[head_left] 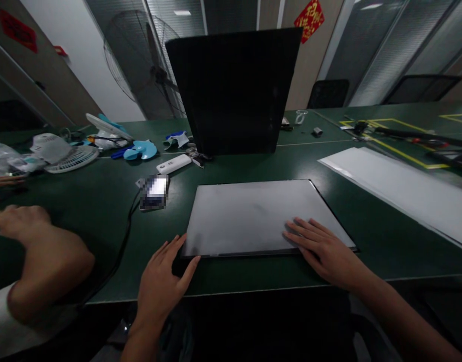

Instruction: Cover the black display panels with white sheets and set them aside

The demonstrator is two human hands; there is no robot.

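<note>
A flat rectangular panel [249,216] with a pale grey-white face and thin dark edges lies on the green table [231,276] before me. My left hand [165,276] is at its near left corner, fingers and thumb apart, fingertips by the edge. Whether those fingertips press on the panel I cannot tell. On the right part of the face lies my right hand [321,249], its fingers stretched out flat. Behind the panel stands a large black screen-like board [234,95], upright and leaning slightly.
At the left rests another person's arm [46,251]. A blurred-out card on a cord [154,192], a white handheld device [174,164], blue fan blades [140,150] and a white fan grille [72,158] lie left. White sheets [404,191] and black parts [423,136] lie right.
</note>
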